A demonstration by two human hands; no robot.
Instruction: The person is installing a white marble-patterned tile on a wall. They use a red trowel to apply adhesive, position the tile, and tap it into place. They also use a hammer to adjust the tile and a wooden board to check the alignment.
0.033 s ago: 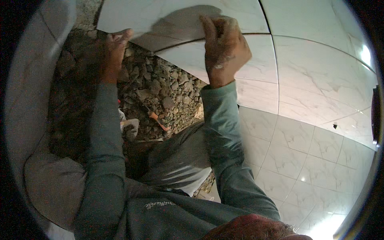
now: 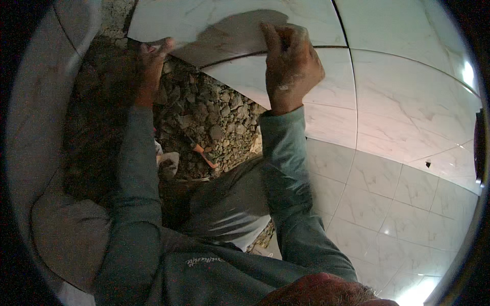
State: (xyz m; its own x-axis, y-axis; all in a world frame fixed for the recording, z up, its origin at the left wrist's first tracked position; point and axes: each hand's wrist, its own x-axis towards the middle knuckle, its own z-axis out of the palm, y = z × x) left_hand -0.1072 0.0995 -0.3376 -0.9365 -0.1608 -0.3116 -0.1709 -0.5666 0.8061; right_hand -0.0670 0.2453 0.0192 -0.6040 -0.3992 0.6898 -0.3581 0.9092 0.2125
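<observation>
My left hand [image 2: 152,69] is at the lower left edge of an upper marble-patterned white tile [image 2: 173,20], fingers curled on that edge. My right hand [image 2: 293,66] is closed in a pinch near the seam between that tile and a lower white tile [image 2: 232,71], casting a shadow on the upper one; whatever is between its fingertips is hidden. Beneath my left hand and the tiles is rough stony rubble [image 2: 204,112].
An orange-handled tool [image 2: 201,153] and a pale crumpled item [image 2: 168,163] lie on the rubble. More large tiles [image 2: 408,102] run to the right, above smaller square floor tiles [image 2: 372,194]. A pale panel [image 2: 41,117] borders the left. My legs are below the rubble.
The view has shifted slightly, so both hands and the tiles appear a little lower and further right. Their grips look the same.
</observation>
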